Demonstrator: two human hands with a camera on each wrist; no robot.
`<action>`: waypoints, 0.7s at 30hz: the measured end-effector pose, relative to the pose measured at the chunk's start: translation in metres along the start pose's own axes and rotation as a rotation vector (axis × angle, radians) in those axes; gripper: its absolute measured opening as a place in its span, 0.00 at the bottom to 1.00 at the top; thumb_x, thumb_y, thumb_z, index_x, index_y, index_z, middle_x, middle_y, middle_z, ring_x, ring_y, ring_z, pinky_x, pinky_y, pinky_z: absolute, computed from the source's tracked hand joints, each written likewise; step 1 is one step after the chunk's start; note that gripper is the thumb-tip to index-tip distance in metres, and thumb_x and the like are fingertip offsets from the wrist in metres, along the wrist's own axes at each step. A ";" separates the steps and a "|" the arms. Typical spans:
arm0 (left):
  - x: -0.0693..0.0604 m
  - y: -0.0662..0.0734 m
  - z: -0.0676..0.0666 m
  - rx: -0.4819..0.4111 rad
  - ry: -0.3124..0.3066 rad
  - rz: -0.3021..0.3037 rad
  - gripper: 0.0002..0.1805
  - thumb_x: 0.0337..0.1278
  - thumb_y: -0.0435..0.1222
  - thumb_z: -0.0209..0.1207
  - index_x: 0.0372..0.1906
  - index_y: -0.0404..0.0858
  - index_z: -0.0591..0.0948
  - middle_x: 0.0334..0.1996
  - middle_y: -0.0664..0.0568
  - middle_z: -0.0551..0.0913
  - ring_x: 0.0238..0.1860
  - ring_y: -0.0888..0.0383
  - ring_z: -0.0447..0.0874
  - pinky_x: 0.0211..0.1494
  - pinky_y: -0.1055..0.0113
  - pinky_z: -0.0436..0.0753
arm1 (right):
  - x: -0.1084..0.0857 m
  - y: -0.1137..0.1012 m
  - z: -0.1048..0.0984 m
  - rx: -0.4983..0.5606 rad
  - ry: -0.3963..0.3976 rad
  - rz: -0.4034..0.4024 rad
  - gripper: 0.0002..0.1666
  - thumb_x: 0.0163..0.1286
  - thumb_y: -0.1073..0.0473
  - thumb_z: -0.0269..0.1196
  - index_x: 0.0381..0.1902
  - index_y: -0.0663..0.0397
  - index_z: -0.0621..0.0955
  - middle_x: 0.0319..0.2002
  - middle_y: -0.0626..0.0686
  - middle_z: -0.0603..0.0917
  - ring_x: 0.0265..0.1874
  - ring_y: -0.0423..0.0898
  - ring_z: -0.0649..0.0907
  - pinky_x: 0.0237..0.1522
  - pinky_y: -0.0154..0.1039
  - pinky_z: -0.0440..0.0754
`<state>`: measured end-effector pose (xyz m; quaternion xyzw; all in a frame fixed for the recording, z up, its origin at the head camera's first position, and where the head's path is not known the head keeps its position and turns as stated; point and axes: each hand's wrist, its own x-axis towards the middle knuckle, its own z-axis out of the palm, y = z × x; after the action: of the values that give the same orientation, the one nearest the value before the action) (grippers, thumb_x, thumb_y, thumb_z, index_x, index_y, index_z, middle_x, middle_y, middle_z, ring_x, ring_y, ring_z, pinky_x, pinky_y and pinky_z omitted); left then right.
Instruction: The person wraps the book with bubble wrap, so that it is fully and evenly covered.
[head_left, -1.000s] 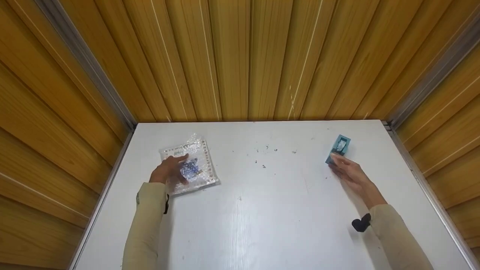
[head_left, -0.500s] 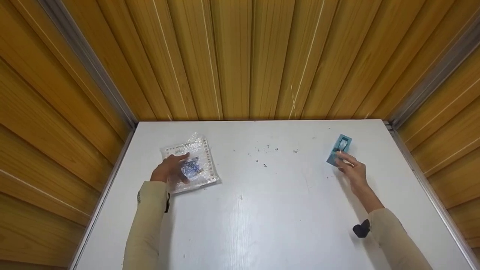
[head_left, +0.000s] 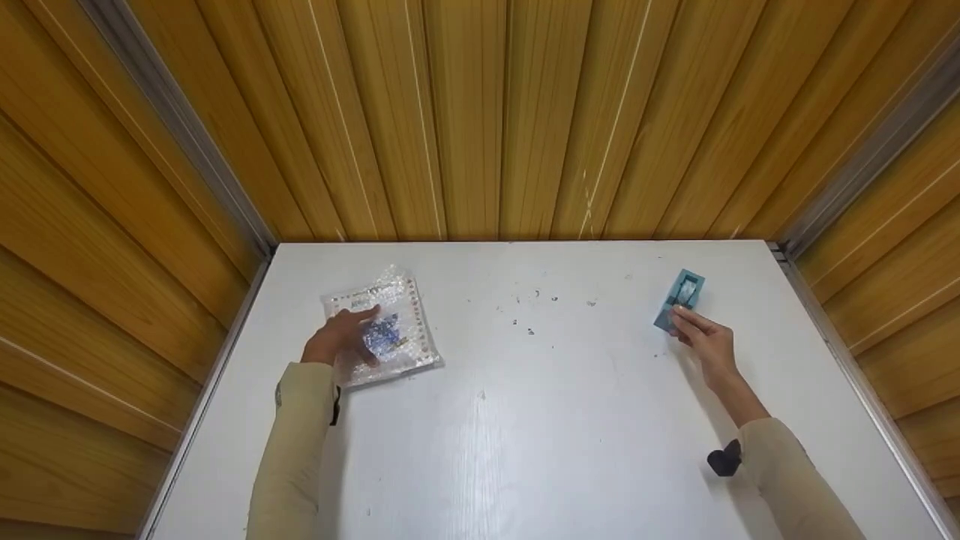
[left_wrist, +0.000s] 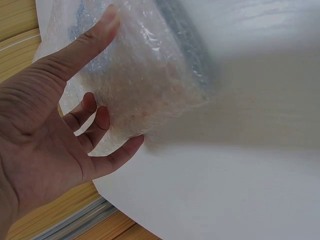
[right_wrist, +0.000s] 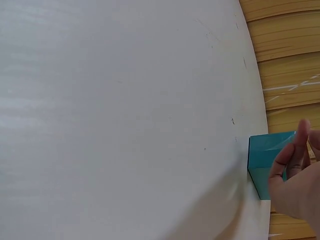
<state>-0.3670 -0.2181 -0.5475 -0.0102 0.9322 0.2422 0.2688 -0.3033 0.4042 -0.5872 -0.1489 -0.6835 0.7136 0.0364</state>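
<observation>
In the head view, my left hand (head_left: 343,337) lies on a flat package in bubble wrap (head_left: 409,319) with a blue picture, at the table's left. Seen from the left wrist, its thumb (left_wrist: 95,37) stretches across the wrap while the loosely bent fingers touch the package near an edge. At the far right stands a teal tape dispenser (head_left: 666,316) with a clear roll (head_left: 686,289) in its recess. My right hand (head_left: 709,345) pinches at its front, thumb against finger, apparently on the clear tape's end. In the right wrist view the hand (right_wrist: 300,185) partly hides the dispenser.
A white table (head_left: 480,435) with small dark marks reaches back to a wood-patterned wall (head_left: 465,120). Similar panels stand on the left and right. A black device (head_left: 724,457) is worn at the right wrist.
My right hand has shifted from gripping the dispenser's near end to pinching at its front with the fingertips. The left hand and the package stay in place.
</observation>
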 end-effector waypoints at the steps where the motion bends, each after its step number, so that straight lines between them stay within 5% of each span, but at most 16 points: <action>1: 0.000 0.000 0.000 -0.003 -0.003 0.000 0.64 0.43 0.38 0.79 0.83 0.55 0.51 0.81 0.28 0.41 0.80 0.24 0.37 0.76 0.27 0.53 | 0.000 0.000 0.000 -0.013 0.003 0.003 0.26 0.72 0.59 0.66 0.65 0.60 0.77 0.40 0.29 0.90 0.33 0.33 0.88 0.43 0.23 0.84; 13: -0.001 0.000 0.002 -0.031 -0.006 -0.018 0.64 0.42 0.37 0.79 0.82 0.57 0.51 0.82 0.30 0.40 0.80 0.26 0.36 0.78 0.28 0.50 | -0.004 0.005 0.002 -0.027 0.016 0.015 0.26 0.68 0.55 0.70 0.63 0.55 0.82 0.40 0.28 0.89 0.39 0.30 0.86 0.46 0.23 0.83; 21: -0.001 0.000 0.002 -0.022 0.011 0.002 0.64 0.41 0.36 0.79 0.82 0.56 0.52 0.81 0.28 0.42 0.80 0.25 0.38 0.77 0.27 0.52 | -0.003 0.017 -0.003 -0.111 -0.048 -0.061 0.30 0.73 0.57 0.65 0.68 0.66 0.74 0.43 0.26 0.88 0.46 0.21 0.83 0.51 0.18 0.80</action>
<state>-0.3655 -0.2176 -0.5485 -0.0136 0.9310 0.2524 0.2632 -0.2967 0.4050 -0.6038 -0.1125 -0.7271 0.6764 0.0333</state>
